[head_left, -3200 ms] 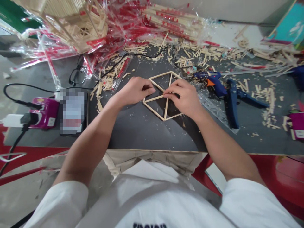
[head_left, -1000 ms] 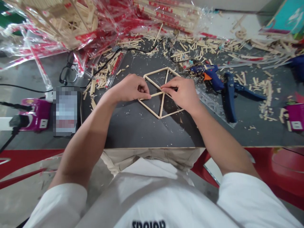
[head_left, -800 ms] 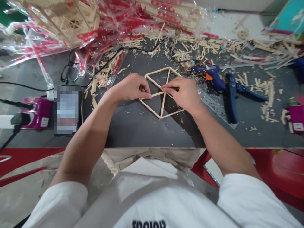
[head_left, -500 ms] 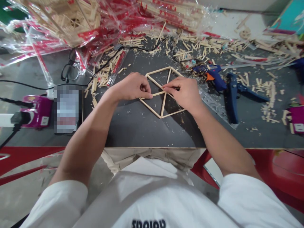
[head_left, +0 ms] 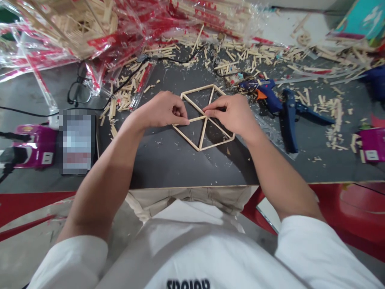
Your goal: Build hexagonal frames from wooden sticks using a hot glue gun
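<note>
A flat frame of thin wooden sticks [head_left: 187, 137] lies on the dark tabletop [head_left: 168, 168], forming a six-sided outline with spokes meeting in the middle. My left hand [head_left: 164, 109] pinches a short stick near the frame's centre between thumb and fingers. My right hand [head_left: 228, 115] rests on the frame's right half, its fingertips gripping the sticks at the central joint. Both hands hide part of the upper frame, so I cannot see how the joint is fixed.
A blue hot glue gun [head_left: 264, 94] and a blue tool [head_left: 288, 120] lie right, beside a metal ruler [head_left: 266, 130]. Stick offcuts [head_left: 240, 56] scatter behind. Plastic-wrapped stick bundles [head_left: 120, 24], glasses [head_left: 78, 90], a blurred phone [head_left: 77, 144] and a magenta power socket [head_left: 34, 146] lie around.
Both hands stay on the frame's centre. The view has shifted slightly, so the table items sit further left in the picture than before.
</note>
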A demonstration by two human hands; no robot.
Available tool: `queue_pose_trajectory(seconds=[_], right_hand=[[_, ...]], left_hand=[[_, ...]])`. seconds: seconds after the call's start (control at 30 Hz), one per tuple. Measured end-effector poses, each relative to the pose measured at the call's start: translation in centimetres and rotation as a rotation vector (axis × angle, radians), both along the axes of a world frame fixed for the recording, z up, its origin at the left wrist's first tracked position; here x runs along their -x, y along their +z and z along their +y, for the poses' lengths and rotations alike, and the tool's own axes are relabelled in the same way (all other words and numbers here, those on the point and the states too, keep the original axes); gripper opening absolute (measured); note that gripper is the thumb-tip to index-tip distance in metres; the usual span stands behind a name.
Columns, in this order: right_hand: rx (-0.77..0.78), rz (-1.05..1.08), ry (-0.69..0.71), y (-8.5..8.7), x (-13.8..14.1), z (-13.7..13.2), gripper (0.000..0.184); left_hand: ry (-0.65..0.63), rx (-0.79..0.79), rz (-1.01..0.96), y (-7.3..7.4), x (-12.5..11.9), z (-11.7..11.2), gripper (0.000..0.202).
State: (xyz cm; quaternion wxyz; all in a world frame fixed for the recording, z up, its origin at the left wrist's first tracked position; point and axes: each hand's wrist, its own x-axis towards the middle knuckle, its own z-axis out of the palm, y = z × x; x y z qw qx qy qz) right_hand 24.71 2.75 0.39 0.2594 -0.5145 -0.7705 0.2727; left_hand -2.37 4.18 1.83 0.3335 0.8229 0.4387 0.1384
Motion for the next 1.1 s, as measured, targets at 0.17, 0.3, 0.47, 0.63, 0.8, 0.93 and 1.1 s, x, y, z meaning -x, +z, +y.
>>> queue_pose_trajectory(seconds=[0.17,0.3,0.47,0.63,0.8,0.93,1.1], right_hand=[[-0.015,-0.034,0.001,0.0,0.2,-0.1,0.025],[-0.020,-0.051,0.016,0.1,0.2,-0.2,0.029],[-0.011,-0.075,0.013,0.1,0.3,-0.1,0.023],[0.011,-0.085,0.046,0.2,0.0,0.0,0.025],[0.022,-0.066,0.052,0.0,-0.1,0.2,0.019],[0.042,-0.044,0.054,-0.3,-0.1,0.6,0.016],[0.091,-0.054,0.095,0.2,-0.3,1.4,0.014]], left_hand=[[0.020,-0.055,-0.012,-0.3,-0.6,-0.7,0.024],[0.087,-0.213,-0.013,-0.9,-2.6,-1.7,0.024],[0.107,-0.243,-0.033,-1.6,-4.5,-2.6,0.022],[0.094,-0.246,-0.019,-1.5,-4.5,-2.5,0.024],[0.084,-0.229,0.003,-1.2,-4.6,-2.4,0.021],[0.096,-0.241,0.053,-1.0,-4.9,-2.5,0.018],[0.088,-0.273,0.102,-0.7,-5.1,-2.7,0.020]])
